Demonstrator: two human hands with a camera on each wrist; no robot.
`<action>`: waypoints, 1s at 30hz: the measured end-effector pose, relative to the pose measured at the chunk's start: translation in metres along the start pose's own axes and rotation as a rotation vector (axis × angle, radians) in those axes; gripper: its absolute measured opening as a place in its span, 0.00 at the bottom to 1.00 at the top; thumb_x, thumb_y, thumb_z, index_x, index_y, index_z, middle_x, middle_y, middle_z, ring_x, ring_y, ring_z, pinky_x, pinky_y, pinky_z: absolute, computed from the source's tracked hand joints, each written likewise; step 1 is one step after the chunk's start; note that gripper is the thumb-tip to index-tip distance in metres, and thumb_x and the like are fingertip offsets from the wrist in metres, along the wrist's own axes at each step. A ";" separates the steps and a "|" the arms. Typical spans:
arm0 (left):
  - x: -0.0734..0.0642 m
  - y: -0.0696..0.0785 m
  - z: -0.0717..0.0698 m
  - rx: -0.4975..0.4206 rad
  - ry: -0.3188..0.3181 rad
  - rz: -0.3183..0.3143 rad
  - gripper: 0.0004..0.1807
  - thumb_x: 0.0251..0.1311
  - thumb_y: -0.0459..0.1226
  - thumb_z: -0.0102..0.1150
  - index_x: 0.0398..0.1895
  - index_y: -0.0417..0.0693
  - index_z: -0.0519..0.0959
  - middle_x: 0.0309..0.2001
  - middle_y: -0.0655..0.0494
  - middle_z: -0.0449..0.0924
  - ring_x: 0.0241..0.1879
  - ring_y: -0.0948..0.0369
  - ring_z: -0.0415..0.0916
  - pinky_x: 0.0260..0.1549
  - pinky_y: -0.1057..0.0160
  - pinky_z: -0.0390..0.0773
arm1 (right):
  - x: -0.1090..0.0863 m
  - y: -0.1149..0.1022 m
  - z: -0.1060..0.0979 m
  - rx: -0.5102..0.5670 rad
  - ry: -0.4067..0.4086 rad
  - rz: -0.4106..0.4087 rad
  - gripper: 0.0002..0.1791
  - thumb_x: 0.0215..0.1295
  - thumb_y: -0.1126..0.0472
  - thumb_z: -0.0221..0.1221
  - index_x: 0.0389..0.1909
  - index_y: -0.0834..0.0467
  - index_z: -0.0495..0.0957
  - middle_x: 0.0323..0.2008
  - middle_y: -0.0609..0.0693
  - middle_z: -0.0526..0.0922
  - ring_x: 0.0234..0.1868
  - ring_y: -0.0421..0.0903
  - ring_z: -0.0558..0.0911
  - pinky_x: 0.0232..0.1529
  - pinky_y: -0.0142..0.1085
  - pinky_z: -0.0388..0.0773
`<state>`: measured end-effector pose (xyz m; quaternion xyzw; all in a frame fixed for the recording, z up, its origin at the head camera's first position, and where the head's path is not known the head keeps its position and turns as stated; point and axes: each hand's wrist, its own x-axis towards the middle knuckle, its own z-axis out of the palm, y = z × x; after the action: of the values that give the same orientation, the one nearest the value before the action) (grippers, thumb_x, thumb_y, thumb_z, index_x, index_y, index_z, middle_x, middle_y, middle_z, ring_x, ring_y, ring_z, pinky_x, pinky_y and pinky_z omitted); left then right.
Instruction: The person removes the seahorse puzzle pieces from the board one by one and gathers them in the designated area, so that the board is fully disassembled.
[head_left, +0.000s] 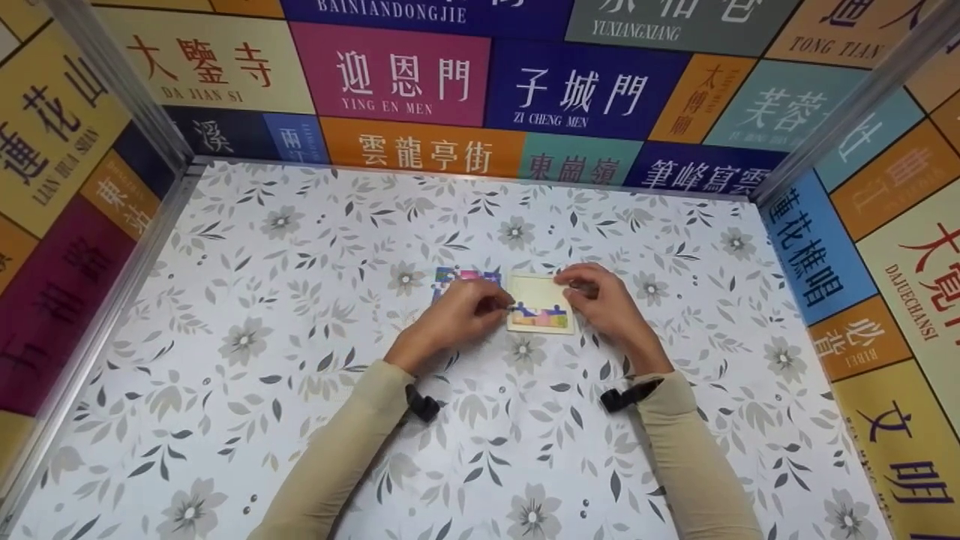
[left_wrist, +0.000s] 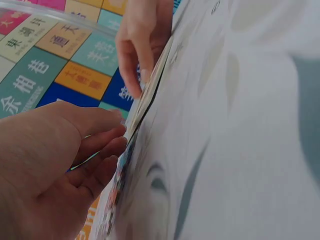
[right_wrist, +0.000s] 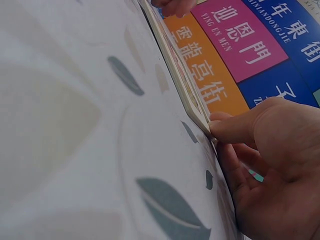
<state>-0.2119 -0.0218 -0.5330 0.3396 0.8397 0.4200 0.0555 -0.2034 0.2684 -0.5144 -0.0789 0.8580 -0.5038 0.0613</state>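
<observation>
Right there, the puzzle tray (head_left: 534,289) lay just right of the left hand (head_left: 469,311), about as wide as deep, long axis impossible to call! Left thumb and fingertips bunched at its near side edge; whether they held a piece, I couldn't tell. Opposite, the right hand (head_left: 604,300) pinched the tray's edge, equally near. Joined pieces (head_left: 541,318) lined the tray's wrist-ward end; loose pieces (head_left: 444,274) sat beyond the left hand, partly screened by it.
</observation>
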 end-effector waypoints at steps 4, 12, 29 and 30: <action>0.011 0.008 0.010 -0.009 -0.023 0.036 0.12 0.71 0.34 0.68 0.53 0.39 0.89 0.46 0.47 0.91 0.44 0.55 0.87 0.49 0.58 0.87 | 0.006 0.016 -0.001 -0.011 0.004 -0.003 0.15 0.76 0.72 0.60 0.59 0.70 0.84 0.67 0.66 0.79 0.68 0.63 0.78 0.59 0.26 0.75; 0.024 0.016 0.029 -0.022 -0.022 0.074 0.11 0.72 0.33 0.67 0.52 0.40 0.89 0.46 0.48 0.92 0.44 0.57 0.88 0.49 0.59 0.87 | 0.011 0.036 -0.003 -0.005 0.022 -0.026 0.14 0.75 0.68 0.64 0.57 0.61 0.87 0.64 0.58 0.83 0.65 0.55 0.82 0.59 0.25 0.77; 0.039 0.020 0.068 0.045 0.004 0.092 0.17 0.70 0.31 0.66 0.59 0.39 0.87 0.54 0.44 0.83 0.48 0.53 0.82 0.52 0.58 0.83 | 0.011 0.034 0.001 0.015 0.028 -0.021 0.15 0.75 0.68 0.65 0.59 0.63 0.86 0.63 0.61 0.84 0.63 0.58 0.83 0.55 0.22 0.77; 0.039 0.020 0.069 0.039 0.007 0.088 0.16 0.70 0.31 0.66 0.59 0.39 0.87 0.53 0.44 0.83 0.48 0.53 0.81 0.51 0.57 0.83 | 0.012 0.034 0.001 0.013 0.030 -0.017 0.15 0.75 0.69 0.64 0.59 0.64 0.86 0.63 0.62 0.84 0.63 0.59 0.83 0.54 0.21 0.76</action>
<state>-0.2055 0.0566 -0.5552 0.3757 0.8322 0.4069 0.0277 -0.2170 0.2814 -0.5448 -0.0780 0.8548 -0.5112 0.0446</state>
